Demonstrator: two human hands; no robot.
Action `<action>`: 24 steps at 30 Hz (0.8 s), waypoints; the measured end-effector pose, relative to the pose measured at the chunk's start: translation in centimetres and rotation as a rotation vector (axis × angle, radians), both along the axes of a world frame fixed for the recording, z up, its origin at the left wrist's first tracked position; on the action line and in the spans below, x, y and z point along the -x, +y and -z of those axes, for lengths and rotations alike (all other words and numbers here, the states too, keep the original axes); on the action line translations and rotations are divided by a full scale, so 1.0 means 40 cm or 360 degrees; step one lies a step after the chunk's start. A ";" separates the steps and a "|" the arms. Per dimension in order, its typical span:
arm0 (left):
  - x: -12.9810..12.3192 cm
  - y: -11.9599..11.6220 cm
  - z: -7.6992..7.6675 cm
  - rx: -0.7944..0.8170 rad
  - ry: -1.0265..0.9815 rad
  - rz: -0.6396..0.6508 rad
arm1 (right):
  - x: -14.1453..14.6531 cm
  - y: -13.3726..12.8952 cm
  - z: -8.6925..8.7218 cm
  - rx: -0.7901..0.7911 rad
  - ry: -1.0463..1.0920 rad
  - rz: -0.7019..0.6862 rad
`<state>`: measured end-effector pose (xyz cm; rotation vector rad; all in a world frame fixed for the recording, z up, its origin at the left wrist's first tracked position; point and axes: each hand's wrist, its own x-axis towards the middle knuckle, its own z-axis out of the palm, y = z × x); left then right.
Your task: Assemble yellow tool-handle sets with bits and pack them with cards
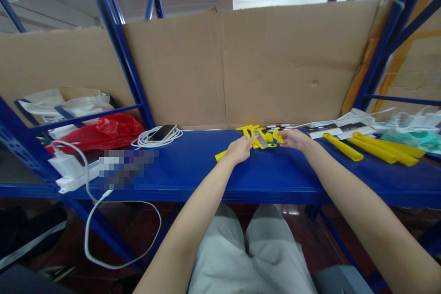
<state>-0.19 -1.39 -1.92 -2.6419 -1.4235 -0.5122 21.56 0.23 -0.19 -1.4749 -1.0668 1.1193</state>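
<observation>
My left hand [239, 150] is closed round a yellow-handled scraper [261, 138]. Its handle sticks out on the near left side of the hand, and its flat grey metal end points to the right. In my right hand [295, 139], a small yellow piece [277, 136] is pinched between the fingertips, just right of the metal end. Behind both hands lie several yellow tools [248, 128], partly overlapping, so their exact shape is hard to make out. Some black-and-white strips [278, 127] lie at the back, and a small dark green and yellow item shows below the metal end.
Long yellow handle-like pieces [343, 147] and white packs with black labels [324, 130] lie on the blue shelf [193, 172] at right. At left are a coiled white cable [141, 139], a phone [163, 132], a power strip [74, 179] and a red bag [110, 131]. Cardboard [179, 73] stands behind.
</observation>
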 end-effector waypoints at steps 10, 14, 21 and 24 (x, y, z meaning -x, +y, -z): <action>-0.005 0.005 0.008 0.0014 -0.0110 -0.0009 | 0.045 -0.021 -0.019 -0.0223 0.0129 -0.0180; -0.006 0.011 0.013 0.0029 -0.0123 0.0008 | 0.071 -0.019 -0.004 -0.0394 -0.0220 -0.0150; -0.006 0.015 0.018 0.0022 -0.0102 0.0019 | 0.089 -0.019 0.008 -0.0509 -0.0455 -0.0263; -0.007 0.015 0.017 0.0026 -0.0111 0.0010 | 0.091 -0.020 0.008 -0.0510 -0.0466 -0.0258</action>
